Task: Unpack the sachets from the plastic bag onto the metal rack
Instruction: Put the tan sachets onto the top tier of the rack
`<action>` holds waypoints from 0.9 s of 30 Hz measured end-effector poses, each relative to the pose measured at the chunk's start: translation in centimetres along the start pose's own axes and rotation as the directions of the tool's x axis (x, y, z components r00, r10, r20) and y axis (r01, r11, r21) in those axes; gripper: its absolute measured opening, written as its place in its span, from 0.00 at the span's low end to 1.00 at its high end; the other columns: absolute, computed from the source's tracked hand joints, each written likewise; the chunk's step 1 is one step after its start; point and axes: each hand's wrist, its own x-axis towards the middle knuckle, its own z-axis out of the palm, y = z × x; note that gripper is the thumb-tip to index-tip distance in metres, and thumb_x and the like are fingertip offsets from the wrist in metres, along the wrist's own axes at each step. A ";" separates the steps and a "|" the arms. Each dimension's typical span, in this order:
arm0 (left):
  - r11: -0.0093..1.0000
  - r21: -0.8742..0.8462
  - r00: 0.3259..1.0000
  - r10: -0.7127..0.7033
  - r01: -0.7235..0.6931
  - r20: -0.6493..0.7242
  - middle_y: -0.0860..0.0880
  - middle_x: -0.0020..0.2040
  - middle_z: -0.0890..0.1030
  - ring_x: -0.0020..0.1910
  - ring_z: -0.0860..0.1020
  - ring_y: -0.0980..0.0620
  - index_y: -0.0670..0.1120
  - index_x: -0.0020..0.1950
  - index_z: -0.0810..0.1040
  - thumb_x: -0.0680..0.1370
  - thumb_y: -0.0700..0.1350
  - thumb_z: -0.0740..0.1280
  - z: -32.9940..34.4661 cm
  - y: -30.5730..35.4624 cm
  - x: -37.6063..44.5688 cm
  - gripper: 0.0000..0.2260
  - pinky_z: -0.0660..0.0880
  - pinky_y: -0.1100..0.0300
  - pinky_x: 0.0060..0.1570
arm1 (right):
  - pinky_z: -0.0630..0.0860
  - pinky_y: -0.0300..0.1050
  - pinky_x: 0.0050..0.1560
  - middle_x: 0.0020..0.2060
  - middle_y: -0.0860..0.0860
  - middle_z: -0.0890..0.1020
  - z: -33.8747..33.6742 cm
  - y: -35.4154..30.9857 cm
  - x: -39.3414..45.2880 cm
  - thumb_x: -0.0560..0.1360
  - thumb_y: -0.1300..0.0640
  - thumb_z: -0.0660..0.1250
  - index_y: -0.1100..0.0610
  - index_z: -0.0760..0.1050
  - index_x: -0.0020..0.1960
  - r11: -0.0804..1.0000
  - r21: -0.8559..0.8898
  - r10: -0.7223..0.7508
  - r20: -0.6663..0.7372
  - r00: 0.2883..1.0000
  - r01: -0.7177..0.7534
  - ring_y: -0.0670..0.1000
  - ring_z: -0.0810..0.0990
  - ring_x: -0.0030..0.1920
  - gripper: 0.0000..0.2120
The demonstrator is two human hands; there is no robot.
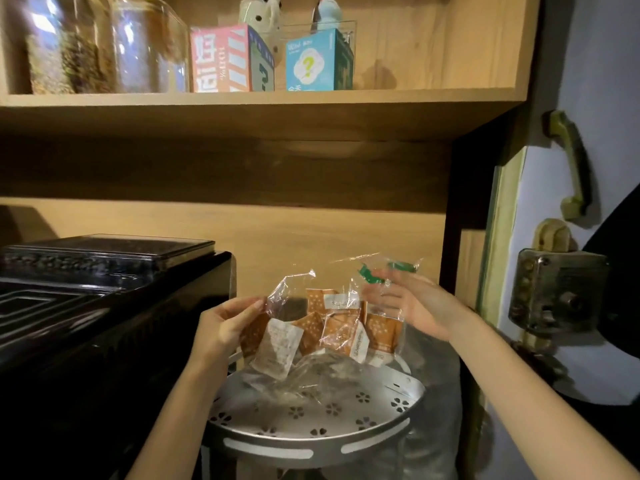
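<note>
A clear plastic bag (292, 292) with a green strip at its top hangs above the round metal rack (311, 434). Inside it lie several orange and white sachets (341, 332), bunched toward the bottom. My left hand (225, 325) pinches the bag's left edge between thumb and fingers. My right hand (412, 306) grips the bag's upper right side near the green strip. The bag's bottom hangs just over the rack's perforated tray, where crumpled clear plastic (311, 372) rests.
A black appliance (104, 306) stands close on the left of the rack. Wooden shelving rises behind, with glass jars (145, 46) and two small boxes (228, 60) on the upper shelf. A door with a handle and lock (554, 292) is at the right.
</note>
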 end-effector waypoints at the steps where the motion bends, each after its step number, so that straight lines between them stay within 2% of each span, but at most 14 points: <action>1: 1.000 -0.005 1.000 0.004 -0.004 -0.008 0.43 0.40 0.84 0.41 0.82 0.46 0.45 0.43 0.83 0.72 0.40 0.70 0.0 0.0 0.1 0.03 0.77 0.58 0.35 | 0.78 0.48 0.54 0.57 0.59 0.80 -0.4 0.4 -0.4 0.51 0.45 0.80 0.59 0.72 0.61 0.998 -0.053 0.038 0.050 0.998 -0.036 0.55 0.80 0.56 0.43; 2: 1.000 -0.003 1.000 0.008 -0.008 -0.012 0.44 0.39 0.84 0.40 0.82 0.47 0.45 0.43 0.82 0.72 0.40 0.69 0.0 0.0 0.1 0.03 0.78 0.59 0.35 | 0.78 0.47 0.54 0.57 0.58 0.80 -0.6 1.0 -0.8 0.51 0.47 0.81 0.60 0.72 0.61 0.990 -0.121 0.079 0.072 0.994 -0.070 0.55 0.80 0.56 0.43; 4: 1.000 0.004 1.000 0.013 -0.013 -0.013 0.44 0.40 0.83 0.39 0.82 0.50 0.44 0.44 0.82 0.73 0.40 0.69 0.1 0.1 0.0 0.03 0.78 0.61 0.34 | 0.80 0.42 0.48 0.53 0.59 0.82 -0.7 2.1 -1.4 0.61 0.54 0.77 0.63 0.73 0.59 0.969 -0.221 0.121 0.028 0.992 -0.112 0.54 0.82 0.52 0.29; 6: 1.000 0.013 1.000 0.024 -0.024 -0.019 0.45 0.41 0.83 0.41 0.82 0.49 0.43 0.45 0.82 0.73 0.40 0.69 0.2 0.4 0.1 0.04 0.78 0.60 0.37 | 0.80 0.40 0.44 0.49 0.58 0.82 -0.5 2.7 -1.7 0.71 0.59 0.69 0.64 0.75 0.55 0.970 -0.225 0.077 -0.060 0.995 -0.089 0.52 0.82 0.47 0.15; 7: 0.999 0.024 0.999 0.036 -0.036 -0.022 0.45 0.42 0.83 0.43 0.81 0.48 0.43 0.46 0.82 0.72 0.40 0.69 0.3 0.6 0.2 0.05 0.78 0.58 0.40 | 0.79 0.40 0.43 0.48 0.58 0.83 -0.6 2.9 -1.6 0.73 0.59 0.67 0.64 0.76 0.55 0.979 -0.195 0.035 -0.092 0.995 -0.053 0.52 0.82 0.46 0.13; 9: 0.997 0.044 0.998 0.067 -0.066 -0.020 0.46 0.42 0.84 0.44 0.82 0.49 0.43 0.47 0.82 0.72 0.41 0.70 0.3 1.3 0.4 0.06 0.78 0.57 0.41 | 0.77 0.40 0.41 0.45 0.57 0.83 -0.4 2.9 -1.4 0.73 0.57 0.65 0.62 0.78 0.53 0.993 -0.120 -0.026 -0.133 0.991 0.010 0.50 0.82 0.42 0.11; 11: 0.994 0.049 0.995 0.095 -0.094 -0.016 0.48 0.37 0.85 0.39 0.83 0.52 0.43 0.47 0.83 0.71 0.41 0.71 0.4 1.9 0.7 0.06 0.78 0.62 0.35 | 0.76 0.39 0.39 0.43 0.55 0.84 -0.1 2.5 -1.2 0.73 0.56 0.65 0.61 0.78 0.53 0.990 -0.139 -0.059 -0.170 0.984 0.036 0.49 0.82 0.40 0.11; 13: 0.991 0.060 0.992 0.122 -0.121 -0.018 0.50 0.33 0.85 0.36 0.83 0.55 0.42 0.47 0.83 0.71 0.40 0.70 0.6 2.5 0.9 0.06 0.78 0.64 0.34 | 0.77 0.42 0.41 0.44 0.56 0.84 0.1 2.4 -1.0 0.73 0.55 0.66 0.61 0.78 0.54 0.987 -0.152 -0.088 -0.197 0.976 0.059 0.51 0.82 0.42 0.13; 15: 0.989 0.026 0.989 0.148 -0.148 -0.020 0.49 0.34 0.85 0.37 0.83 0.52 0.42 0.47 0.83 0.71 0.39 0.70 0.9 3.3 1.1 0.06 0.79 0.64 0.36 | 0.78 0.47 0.45 0.46 0.57 0.83 0.5 2.2 -0.9 0.74 0.55 0.65 0.60 0.79 0.54 0.986 -0.131 -0.129 -0.221 0.967 0.102 0.54 0.81 0.45 0.12; 18: 0.980 0.054 0.982 0.189 -0.190 0.014 0.51 0.32 0.85 0.35 0.84 0.53 0.41 0.46 0.82 0.71 0.38 0.70 1.2 4.3 1.2 0.05 0.77 0.68 0.33 | 0.79 0.47 0.47 0.46 0.57 0.83 1.1 1.9 -1.0 0.74 0.56 0.64 0.59 0.80 0.51 0.975 -0.195 -0.144 -0.206 0.968 0.104 0.54 0.81 0.45 0.10; 21: 0.983 0.032 0.984 0.178 -0.178 0.017 0.51 0.32 0.85 0.35 0.84 0.54 0.41 0.48 0.81 0.72 0.39 0.69 1.1 5.0 1.4 0.06 0.77 0.67 0.32 | 0.77 0.50 0.49 0.47 0.57 0.83 1.0 1.3 -1.0 0.75 0.54 0.63 0.57 0.80 0.51 0.973 -0.179 -0.189 -0.241 0.952 0.148 0.55 0.80 0.47 0.10; 23: 0.984 0.024 0.984 0.176 -0.177 0.020 0.52 0.32 0.85 0.35 0.83 0.55 0.41 0.49 0.81 0.73 0.40 0.68 0.8 5.2 1.6 0.06 0.78 0.67 0.34 | 0.77 0.49 0.46 0.46 0.58 0.83 0.9 1.0 -1.1 0.75 0.54 0.63 0.59 0.79 0.54 0.973 -0.173 -0.193 -0.247 0.950 0.153 0.55 0.80 0.46 0.12; 27: 0.984 -0.018 0.984 0.178 -0.178 0.014 0.53 0.34 0.85 0.36 0.83 0.56 0.44 0.49 0.81 0.74 0.42 0.68 0.7 5.5 1.6 0.05 0.77 0.69 0.33 | 0.75 0.44 0.37 0.42 0.56 0.83 1.1 0.3 -1.3 0.77 0.53 0.60 0.57 0.80 0.52 0.966 -0.148 -0.244 -0.232 0.942 0.214 0.51 0.79 0.40 0.12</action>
